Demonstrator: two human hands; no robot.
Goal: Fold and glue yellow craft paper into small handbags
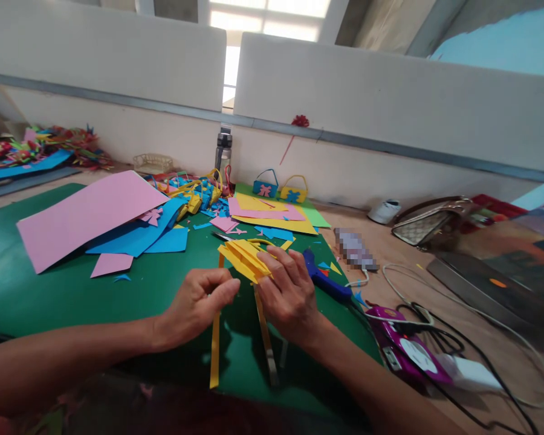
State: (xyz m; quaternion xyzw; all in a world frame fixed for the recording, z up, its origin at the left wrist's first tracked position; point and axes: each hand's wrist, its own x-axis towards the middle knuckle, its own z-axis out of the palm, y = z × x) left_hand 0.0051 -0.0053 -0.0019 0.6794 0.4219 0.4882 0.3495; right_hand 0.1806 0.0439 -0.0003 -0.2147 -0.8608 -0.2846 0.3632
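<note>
My right hand (pixel 290 296) grips a small yellow folded-paper bag (pixel 242 258), tilted above the green mat, with a thin yellow handle loop at its back. Just left of the bag, my left hand (pixel 194 305) is closed, thumb pressed against the curled fingers; anything inside them is hidden. One yellow paper strip (pixel 214 356) runs down behind the left fingers, and a second strip (pixel 265 338) slants down below the bag. Partly covered by the bag are scissors (pixel 222 236). A blue glue gun (pixel 326 281) lies right of my right hand.
Pink sheets (pixel 90 211) and blue sheets (pixel 131 235) lie left on the green mat (pixel 163 284). Behind are yellow and blue paper bags (pixel 194 196), a bottle (pixel 223 151) and two finished bags with bows (pixel 294 190). Rightward sit a phone, purple power strip (pixel 403 344) and tangled cables.
</note>
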